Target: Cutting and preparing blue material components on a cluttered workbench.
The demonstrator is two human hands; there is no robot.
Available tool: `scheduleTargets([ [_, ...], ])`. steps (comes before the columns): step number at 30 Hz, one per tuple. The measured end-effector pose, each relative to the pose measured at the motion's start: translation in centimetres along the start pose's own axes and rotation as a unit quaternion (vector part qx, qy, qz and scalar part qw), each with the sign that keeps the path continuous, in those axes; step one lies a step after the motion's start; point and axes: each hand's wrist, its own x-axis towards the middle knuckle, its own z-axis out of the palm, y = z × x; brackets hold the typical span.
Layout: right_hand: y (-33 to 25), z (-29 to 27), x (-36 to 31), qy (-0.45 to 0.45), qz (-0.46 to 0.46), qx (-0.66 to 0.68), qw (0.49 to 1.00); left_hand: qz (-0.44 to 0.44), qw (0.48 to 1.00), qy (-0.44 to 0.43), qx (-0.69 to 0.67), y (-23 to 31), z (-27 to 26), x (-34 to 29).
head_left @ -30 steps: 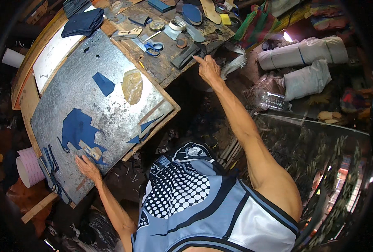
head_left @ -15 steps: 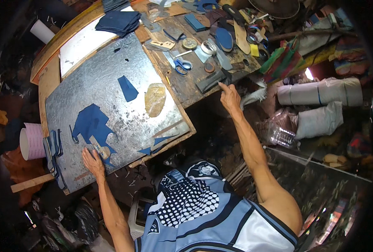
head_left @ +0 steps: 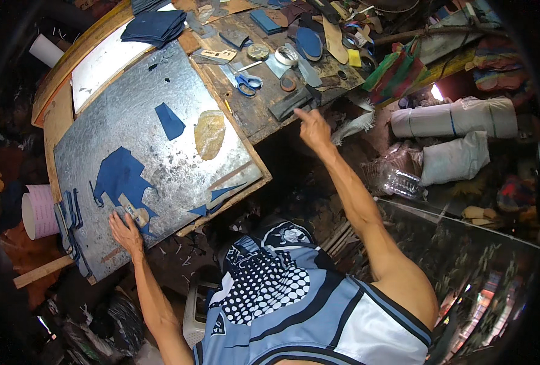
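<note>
My left hand (head_left: 126,234) lies flat with fingers spread on a grey metal sheet (head_left: 185,85). Beside its fingertips are a small beige piece (head_left: 137,214) and a large, irregularly cut navy sheet of material (head_left: 122,177). My right hand (head_left: 314,130) is over the front edge of the wooden bench, fingers curled and index finger stretched toward a flat dark bar (head_left: 291,105). Whatever those curled fingers hold, if anything, is too small to make out. A navy cut panel (head_left: 169,121) and a tan, rounded flat piece (head_left: 210,135) lie farther up the metal sheet.
On the wooden bench (head_left: 252,125) are blue-handled scissors (head_left: 247,84), a roll of tape (head_left: 286,56), a round tin (head_left: 258,52) and a blue sole-shaped piece (head_left: 309,44). Folded navy material (head_left: 154,27) is stacked at the back. Wrapped rolls (head_left: 455,118) lie at the right.
The whole view has shifted slightly, so the bench appears farther left. My right hand stays by the dark bar, and my left hand remains flat beside the beige piece.
</note>
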Motion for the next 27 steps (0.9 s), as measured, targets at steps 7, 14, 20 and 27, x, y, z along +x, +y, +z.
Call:
scheduleTargets([
  [7,-1.5,-0.5,-0.3,-0.026,-0.002,0.000,1.000,0.009,0.999,0.007,0.029,-1.7,0.2,-0.5],
  [14,0.4,-1.6,-0.4,-0.057,0.017,-0.001,0.998,0.005,1.000,0.014,0.008,2.4,-1.2,-0.8],
  [20,2.1,-0.3,0.7,-0.051,0.053,-0.009,0.997,-0.024,1.000,0.011,-0.013,1.9,-1.0,-0.7],
  [27,2.9,0.5,0.8,-0.044,0.041,-0.012,0.998,-0.052,0.998,0.027,-0.004,1.5,-0.5,-1.4],
])
